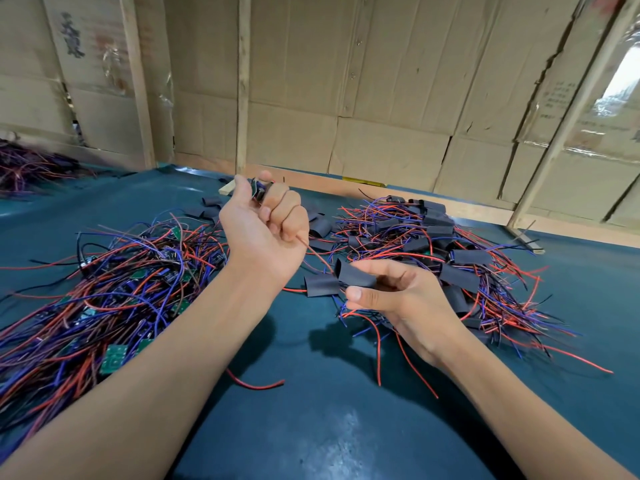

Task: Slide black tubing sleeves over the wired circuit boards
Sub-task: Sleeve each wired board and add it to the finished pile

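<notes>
My left hand (265, 225) is raised above the table, closed on a small wired circuit board (258, 189) that peeks out between thumb and fingers. Its red wire (317, 254) runs down from the fist toward my right hand (398, 296). The right hand pinches a black tubing sleeve (356, 276), and the wire enters its open end. A second black sleeve (320, 285) lies on the table just left of it. Bare boards with red, blue and black wires form a pile (114, 289) on the left.
A pile of sleeved boards and loose black sleeves (443, 258) lies on the right of the dark green table (311, 427). Several loose sleeves (207, 207) sit behind my left hand. Another wire bundle (31, 168) is far left. Cardboard walls (381, 81) close the back.
</notes>
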Demonstrator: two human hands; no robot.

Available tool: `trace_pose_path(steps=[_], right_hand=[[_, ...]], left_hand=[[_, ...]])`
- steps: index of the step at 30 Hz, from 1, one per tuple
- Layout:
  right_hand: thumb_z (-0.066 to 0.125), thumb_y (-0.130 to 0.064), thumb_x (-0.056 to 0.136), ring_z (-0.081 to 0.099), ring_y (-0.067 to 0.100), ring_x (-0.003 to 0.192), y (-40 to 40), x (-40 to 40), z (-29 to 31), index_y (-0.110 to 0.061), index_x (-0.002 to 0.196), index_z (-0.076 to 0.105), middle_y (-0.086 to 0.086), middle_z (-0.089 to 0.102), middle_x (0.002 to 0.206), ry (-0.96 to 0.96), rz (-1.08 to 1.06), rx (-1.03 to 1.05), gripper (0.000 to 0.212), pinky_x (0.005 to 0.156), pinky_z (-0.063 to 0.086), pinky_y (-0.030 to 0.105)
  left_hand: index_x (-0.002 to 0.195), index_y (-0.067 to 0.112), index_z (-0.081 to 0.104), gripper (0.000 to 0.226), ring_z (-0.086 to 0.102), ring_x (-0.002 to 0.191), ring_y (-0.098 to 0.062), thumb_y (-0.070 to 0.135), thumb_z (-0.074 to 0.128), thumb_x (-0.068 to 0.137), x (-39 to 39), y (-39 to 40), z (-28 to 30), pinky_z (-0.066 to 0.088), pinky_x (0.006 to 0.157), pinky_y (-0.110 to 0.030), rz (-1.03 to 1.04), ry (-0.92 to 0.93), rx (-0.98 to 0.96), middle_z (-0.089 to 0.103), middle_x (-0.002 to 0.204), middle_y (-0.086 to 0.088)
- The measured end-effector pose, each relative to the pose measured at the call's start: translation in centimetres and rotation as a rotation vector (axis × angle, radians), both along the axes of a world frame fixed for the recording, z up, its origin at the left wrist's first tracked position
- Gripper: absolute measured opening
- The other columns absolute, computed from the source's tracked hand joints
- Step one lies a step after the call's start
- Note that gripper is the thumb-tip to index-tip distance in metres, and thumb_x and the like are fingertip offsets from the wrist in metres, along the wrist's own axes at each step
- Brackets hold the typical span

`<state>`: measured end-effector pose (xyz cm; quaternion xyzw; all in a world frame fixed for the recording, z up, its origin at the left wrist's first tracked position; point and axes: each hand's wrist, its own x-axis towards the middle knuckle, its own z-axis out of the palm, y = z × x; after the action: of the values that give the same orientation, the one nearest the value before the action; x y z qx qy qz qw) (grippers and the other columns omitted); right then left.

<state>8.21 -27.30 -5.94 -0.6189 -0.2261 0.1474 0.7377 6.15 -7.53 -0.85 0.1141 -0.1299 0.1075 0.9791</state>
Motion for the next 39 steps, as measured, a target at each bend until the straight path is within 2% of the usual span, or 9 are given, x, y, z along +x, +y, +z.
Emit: trace_pose_path(steps=[5,11,17,22,27,30,32,35,39], right_hand=[[0.090,-0.014,0.053,0.072,0.021,0.086,0.1,0.0,0.0,-0.012,0.098,0.080,0.014,0.076,0.103,-0.013,0.015,0.002,0.046,0.076,0.059,0.030],[0.087,-0.010,0.055,0.073,0.021,0.081,0.2,-0.1,0.0,-0.011,0.096,0.080,0.014,0.077,0.099,0.012,0.013,0.035,0.042,0.073,0.059,0.028],[0.088,-0.011,0.056,0.073,0.021,0.080,0.2,-0.2,0.1,-0.011,0.095,0.081,0.013,0.077,0.098,0.012,0.024,0.049,0.040,0.072,0.059,0.028],[0.088,-0.015,0.059,0.070,0.023,0.072,0.3,-0.3,0.2,-0.009,0.097,0.080,0.013,0.076,0.091,-0.019,-0.029,0.052,0.040,0.068,0.059,0.028],[0.088,-0.021,0.058,0.065,0.015,0.065,0.1,-0.2,0.7,-0.013,0.093,0.081,0.006,0.076,0.082,-0.108,-0.187,0.058,0.036,0.066,0.056,0.023],[0.086,-0.018,0.061,0.069,0.008,0.069,-0.4,0.1,1.0,-0.011,0.094,0.079,0.003,0.078,0.084,-0.129,-0.227,0.065,0.034,0.065,0.052,0.016],[0.087,-0.014,0.065,0.071,0.008,0.074,-0.7,0.3,1.1,-0.011,0.096,0.078,0.003,0.079,0.088,-0.149,-0.251,0.045,0.032,0.068,0.052,0.014],[0.086,-0.007,0.074,0.072,0.010,0.078,-0.9,0.5,1.1,-0.010,0.097,0.076,0.004,0.079,0.090,-0.217,-0.277,-0.015,0.026,0.071,0.053,0.016],[0.088,-0.014,0.074,0.072,0.011,0.078,-1.4,0.5,1.5,-0.014,0.097,0.073,0.003,0.079,0.090,-0.296,-0.302,-0.095,0.028,0.071,0.054,0.019]], left_hand=[[0.077,0.017,0.053,0.050,0.018,0.034,-0.009,0.048,0.028,0.107,0.1,0.6,0.0,0.014,0.030,-0.021,-0.001,-0.010,-0.041,0.022,0.048,0.007],[0.077,0.015,0.053,0.051,0.016,0.034,-0.010,0.047,0.028,0.107,0.1,0.8,-0.1,0.014,0.030,-0.021,-0.009,-0.033,-0.100,0.023,0.047,0.005],[0.077,0.017,0.052,0.050,0.014,0.037,-0.010,0.048,0.027,0.107,0.3,0.0,-0.5,0.014,0.032,-0.021,0.013,0.001,-0.020,0.022,0.048,0.006],[0.092,0.020,0.061,0.044,0.029,0.054,-0.011,0.051,0.033,0.105,0.7,-2.7,-1.0,0.031,0.054,-0.024,0.143,0.119,0.260,0.035,0.062,0.004],[0.122,0.027,0.070,0.044,0.032,0.059,-0.008,0.049,0.036,0.105,0.9,-4.6,-2.3,0.028,0.060,-0.023,0.202,0.137,0.708,0.038,0.069,0.009],[0.118,0.024,0.073,0.036,0.031,0.079,-0.031,0.043,0.050,0.098,1.0,-4.8,-3.0,0.025,0.070,-0.033,0.204,0.039,0.871,0.054,0.079,0.005],[0.114,0.021,0.075,0.033,0.031,0.084,-0.032,0.040,0.056,0.095,0.9,-4.7,-3.3,0.026,0.067,-0.033,0.247,-0.019,0.993,0.050,0.086,-0.010],[0.109,0.024,0.076,0.028,0.035,0.073,-0.028,0.040,0.060,0.095,0.7,-4.3,-3.3,0.031,0.063,-0.033,0.311,-0.051,1.166,0.052,0.086,-0.014],[0.098,0.020,0.080,0.017,0.049,0.069,-0.024,0.028,0.068,0.089,0.7,-3.6,-2.9,0.042,0.063,-0.028,0.356,-0.041,1.103,0.064,0.092,-0.013]])
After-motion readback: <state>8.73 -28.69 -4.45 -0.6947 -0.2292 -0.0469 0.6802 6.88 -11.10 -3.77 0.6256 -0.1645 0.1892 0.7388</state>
